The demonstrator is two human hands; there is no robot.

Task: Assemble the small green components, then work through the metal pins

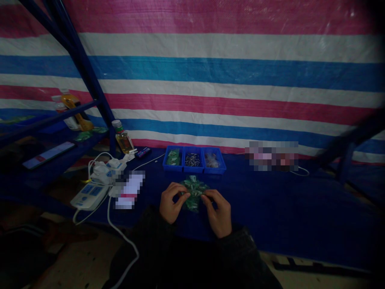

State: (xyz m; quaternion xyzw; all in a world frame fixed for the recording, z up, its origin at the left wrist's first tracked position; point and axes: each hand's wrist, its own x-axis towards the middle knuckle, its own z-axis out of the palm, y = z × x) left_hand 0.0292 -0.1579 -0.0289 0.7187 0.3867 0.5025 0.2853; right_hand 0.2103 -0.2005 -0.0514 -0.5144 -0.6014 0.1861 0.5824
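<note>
My left hand (173, 203) and my right hand (218, 213) are over a heap of small green plastic bags (194, 194) on the blue table. Thumb and forefinger of each hand are pinched at opposite sides of the heap, on the green plastic. Small silvery pieces show in and among the bags; which single bag each hand grips is hard to make out. Just beyond stand three joined blue bins: the left bin (165, 163) has green bags, the middle bin (193, 169) dark metal screw-like pieces, the right bin (214, 170) small pale pieces in clear plastic.
Left of my hands lie a lit, blurred-out phone (132, 188) and a white power strip (90, 196) with plugs and trailing cables. A bottle (122, 138) stands behind them. A blue metal frame (87, 76) rises at left; a striped tarp (210, 72) hangs behind the table (285, 212).
</note>
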